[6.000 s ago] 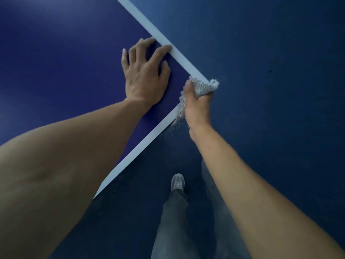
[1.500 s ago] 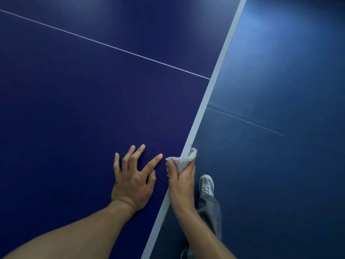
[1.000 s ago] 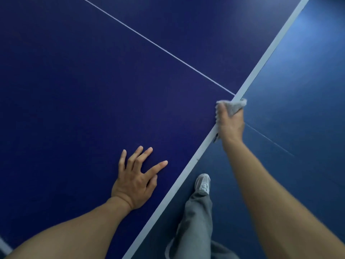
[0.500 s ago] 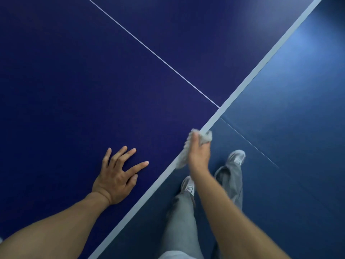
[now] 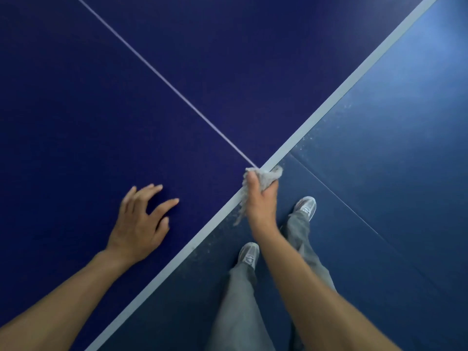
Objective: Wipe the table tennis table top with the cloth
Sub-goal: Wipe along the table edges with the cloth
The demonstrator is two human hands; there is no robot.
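My left grip (image 5: 140,224) lies palm down on the dark blue bench (image 5: 101,110), its fingers spread and slightly arched, holding nothing. My right grip (image 5: 260,198) is curled round the one cloth (image 5: 269,173), a pale grey nubbly rag, with the thumb lying along its top. The cloth sits bunched on the white border band (image 5: 329,102) at the bench's edge, right where the single thin white line (image 5: 164,82) crossing the top meets that band. A loose tail of the cloth hangs below my palm, over the edge. My two grips are well apart, the left on the blue field and the right at the rim.

Beyond the edge is the blue floor (image 5: 392,211), with one faint seam running across it and pale specks scattered just beside the bench edge. I count two grey shoes on it, one (image 5: 305,207) near my right wrist and the other (image 5: 249,254) nearer me, both below grey trouser legs (image 5: 240,300).
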